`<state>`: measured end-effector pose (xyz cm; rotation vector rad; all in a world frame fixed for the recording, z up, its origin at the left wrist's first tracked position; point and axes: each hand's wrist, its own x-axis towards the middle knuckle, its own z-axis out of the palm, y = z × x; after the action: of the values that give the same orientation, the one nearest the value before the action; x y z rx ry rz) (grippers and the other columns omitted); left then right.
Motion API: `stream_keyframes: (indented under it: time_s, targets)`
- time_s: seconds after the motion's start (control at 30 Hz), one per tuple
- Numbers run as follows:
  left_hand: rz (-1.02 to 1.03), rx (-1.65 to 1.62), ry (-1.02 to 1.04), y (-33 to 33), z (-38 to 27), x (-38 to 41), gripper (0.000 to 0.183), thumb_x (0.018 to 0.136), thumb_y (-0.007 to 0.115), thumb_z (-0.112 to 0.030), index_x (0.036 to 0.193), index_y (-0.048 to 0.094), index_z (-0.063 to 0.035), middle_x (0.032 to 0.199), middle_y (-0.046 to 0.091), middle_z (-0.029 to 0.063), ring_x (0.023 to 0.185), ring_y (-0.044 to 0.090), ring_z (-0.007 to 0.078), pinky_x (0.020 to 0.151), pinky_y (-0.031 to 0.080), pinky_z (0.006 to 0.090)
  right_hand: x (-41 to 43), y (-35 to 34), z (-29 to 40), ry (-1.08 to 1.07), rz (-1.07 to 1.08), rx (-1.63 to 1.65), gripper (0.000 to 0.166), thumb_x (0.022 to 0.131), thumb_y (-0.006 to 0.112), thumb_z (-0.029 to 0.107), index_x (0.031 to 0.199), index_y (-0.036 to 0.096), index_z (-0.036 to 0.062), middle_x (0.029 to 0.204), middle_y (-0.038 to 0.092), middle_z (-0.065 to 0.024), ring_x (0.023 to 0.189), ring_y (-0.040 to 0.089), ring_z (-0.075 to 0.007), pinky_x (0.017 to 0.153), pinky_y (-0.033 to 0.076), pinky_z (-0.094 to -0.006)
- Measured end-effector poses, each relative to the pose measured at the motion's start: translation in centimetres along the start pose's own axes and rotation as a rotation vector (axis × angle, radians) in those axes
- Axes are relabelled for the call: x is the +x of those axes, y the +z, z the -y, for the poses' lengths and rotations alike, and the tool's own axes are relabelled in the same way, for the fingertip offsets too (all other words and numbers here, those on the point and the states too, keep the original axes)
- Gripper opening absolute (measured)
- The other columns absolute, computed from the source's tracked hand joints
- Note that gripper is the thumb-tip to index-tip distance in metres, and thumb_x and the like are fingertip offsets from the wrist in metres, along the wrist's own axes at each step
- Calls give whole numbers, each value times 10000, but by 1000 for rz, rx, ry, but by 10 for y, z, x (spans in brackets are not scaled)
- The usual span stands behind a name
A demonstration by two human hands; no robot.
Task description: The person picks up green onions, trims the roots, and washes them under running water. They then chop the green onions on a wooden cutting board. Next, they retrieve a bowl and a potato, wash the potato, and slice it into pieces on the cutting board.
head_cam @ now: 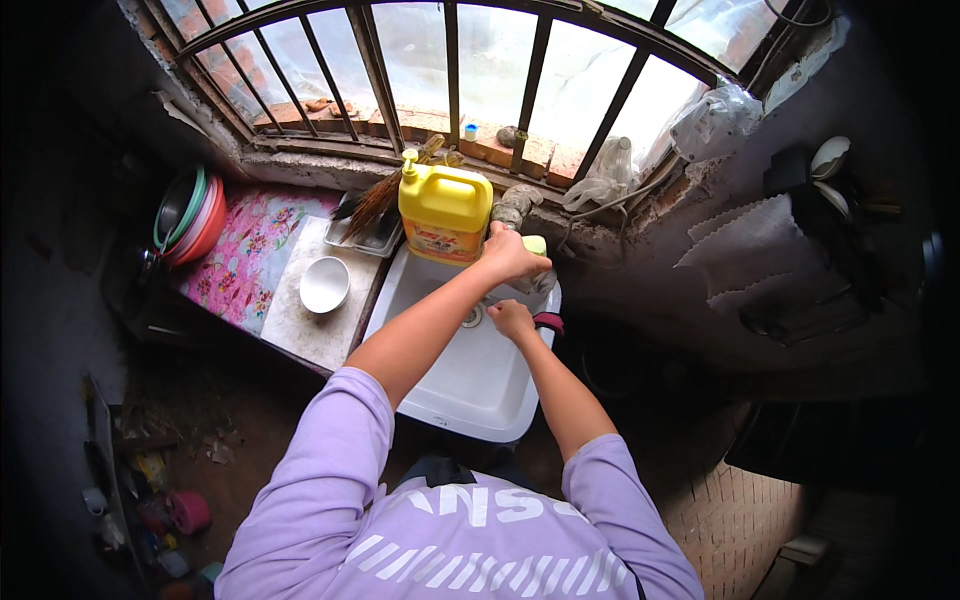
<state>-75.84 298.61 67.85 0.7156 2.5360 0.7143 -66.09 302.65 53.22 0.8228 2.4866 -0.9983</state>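
Note:
A white ceramic sink (pixel 457 375) lies before me, its round drain (pixel 472 316) near the back. My left hand (pixel 514 255) reaches across to the sink's back edge, beside a yellow jug with a pump top (pixel 442 210). A pale green thing (pixel 535 245), perhaps a sponge, shows just behind that hand. What the left fingers touch is hidden. Over the basin, right of the drain, my right hand (pixel 513 319) has curled fingers; a small greyish bit shows at its fingertips, too unclear to name. A dark red cloth (pixel 549 322) hangs on the right rim.
Left of the sink, a white bowl (pixel 325 285) stands on a pale board (pixel 300 330) over a floral cloth (pixel 240 225). Nested basins (pixel 191 214) lean farther left. A straw brush (pixel 379 199) lies by a clear tray (pixel 367 238). Window bars (pixel 453 75) rise behind; utensils (pixel 829 161) hang right.

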Motion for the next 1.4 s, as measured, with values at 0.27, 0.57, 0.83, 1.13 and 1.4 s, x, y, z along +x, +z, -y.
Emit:
stream_keyframes:
  time_s: [0.27, 0.57, 0.83, 1.13, 1.4]
  targets:
    - [13, -217, 49, -15, 13, -6, 650, 584, 731, -501, 925, 675, 49, 1169, 487, 266, 1109, 493, 306, 902, 443, 338, -21, -12, 14, -153, -24, -248, 315, 854, 557, 357, 1004, 655, 98, 1024, 651, -179, 987, 613, -350, 852, 476, -451]
    - [99, -1160, -103, -31, 23, -53, 378, 776, 700, -344, 1078, 621, -130, 999, 612, -20, 907, 540, 87, 751, 448, 276, -39, -59, -64, 113, 349, 599, 346, 942, 460, 339, 855, 589, 30, 643, 559, -70, 448, 450, -143, 379, 337, -291]
    - [-44, -1445, -492, 59, 161, -158, 343, 798, 673, -301, 1084, 540, -167, 960, 541, 0, 848, 529, 131, 696, 469, 300, -300, -347, -115, -121, -354, -83, 230, 859, 605, 276, 954, 595, 67, 798, 656, -156, 745, 644, -327, 684, 488, -422]
    - [27, -1585, -714, 133, 129, -184, 368, 745, 712, -319, 1034, 544, -164, 879, 534, 30, 768, 535, 159, 612, 476, 271, -448, -636, -170, 216, -1125, -1171, 88, 793, 653, 214, 832, 682, 141, 779, 646, -78, 873, 583, -263, 888, 375, -431]
    - [-50, -1441, -552, 114, 76, -203, 421, 746, 706, -282, 1106, 510, -183, 955, 517, 23, 816, 524, 170, 651, 468, 284, -355, -684, -182, 184, -876, -1411, 68, 728, 667, 213, 771, 719, 213, 782, 663, -56, 907, 585, -253, 942, 365, -446]
